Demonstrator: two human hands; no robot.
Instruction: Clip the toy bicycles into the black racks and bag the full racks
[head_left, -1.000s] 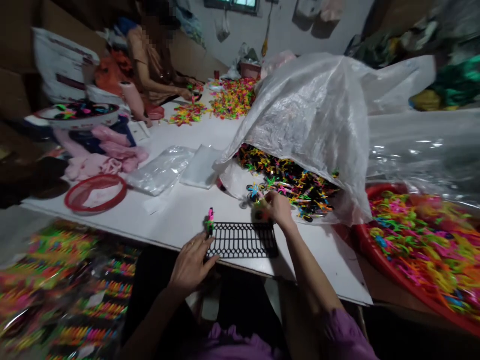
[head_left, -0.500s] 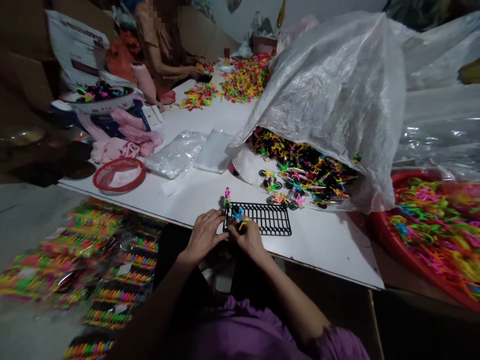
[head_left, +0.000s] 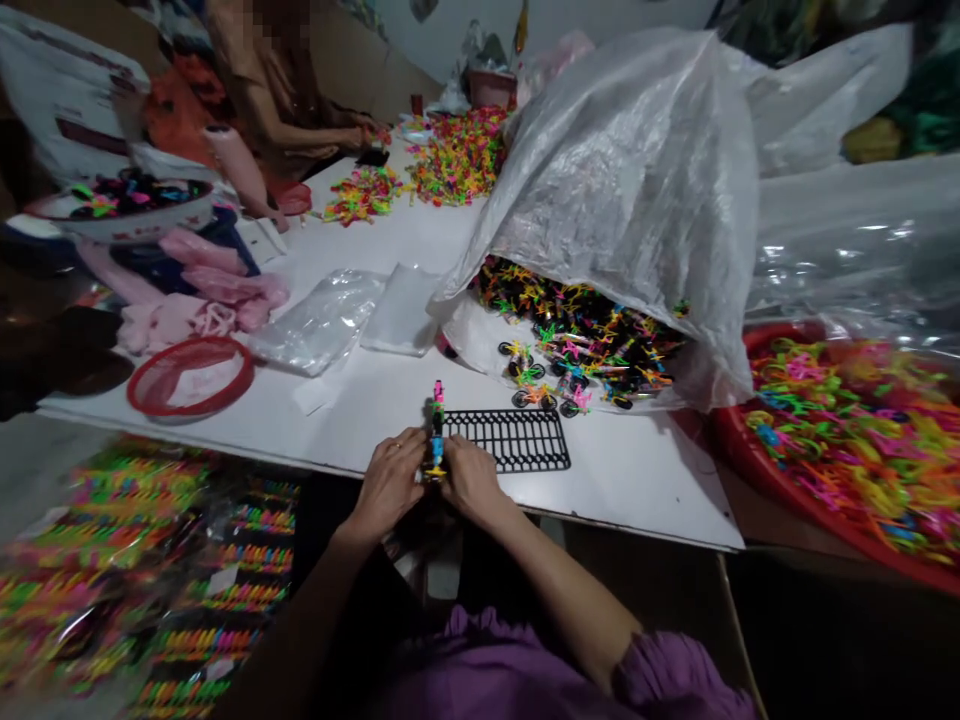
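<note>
A black plastic grid rack [head_left: 517,440] lies near the table's front edge. At its left end a pink toy bicycle [head_left: 438,393] stands upright. Closer to me, in line with it, is a blue and yellow toy bicycle [head_left: 436,452]. My left hand [head_left: 390,482] is closed at the rack's left end, fingers curled beside the bicycle. From the other side my right hand [head_left: 472,482] grips the blue and yellow bicycle; its fingertips are partly hidden behind the hand.
A large clear plastic bag [head_left: 615,200] spills toy bicycles [head_left: 577,375] behind the rack. A red tub [head_left: 739,415] of colourful parts stands right. Left are a red basket [head_left: 244,385] and plastic bags [head_left: 322,315]. Packed toys [head_left: 217,595] lie below. Another person [head_left: 277,110] sits at the far side.
The blue and yellow bicycle has turned from slanting over the rack to upright at its left end. My right hand has moved left, closer to my left hand. The view has shifted right.
</note>
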